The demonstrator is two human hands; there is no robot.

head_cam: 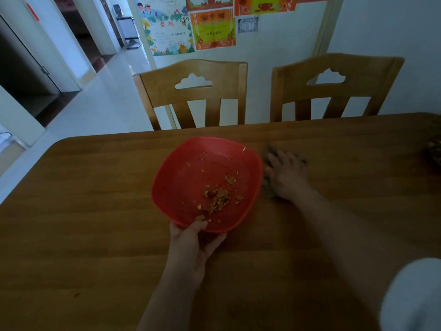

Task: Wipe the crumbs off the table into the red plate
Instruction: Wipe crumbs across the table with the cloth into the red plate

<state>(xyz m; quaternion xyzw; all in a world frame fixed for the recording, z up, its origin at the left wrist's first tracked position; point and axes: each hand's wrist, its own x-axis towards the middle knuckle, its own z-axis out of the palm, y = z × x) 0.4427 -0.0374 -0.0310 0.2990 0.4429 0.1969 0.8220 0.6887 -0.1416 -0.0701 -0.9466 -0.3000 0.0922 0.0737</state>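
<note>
A red plate [188, 177] sits tilted over the wooden table [95, 211], with a heap of orange-brown crumbs [219, 195] inside near its front. My left hand [194, 244] grips the plate's near rim, thumb on top. Just right of the plate, my right hand [286, 174] lies flat with fingers spread, pressing a dark cloth [268, 151] against the tabletop. The cloth is mostly hidden under the hand and blurred.
Two wooden chairs [193, 96] [334, 89] stand at the table's far edge. A dark patterned object [435, 151] shows at the right edge of the table. A small dark speck [76, 295] lies on the near left tabletop.
</note>
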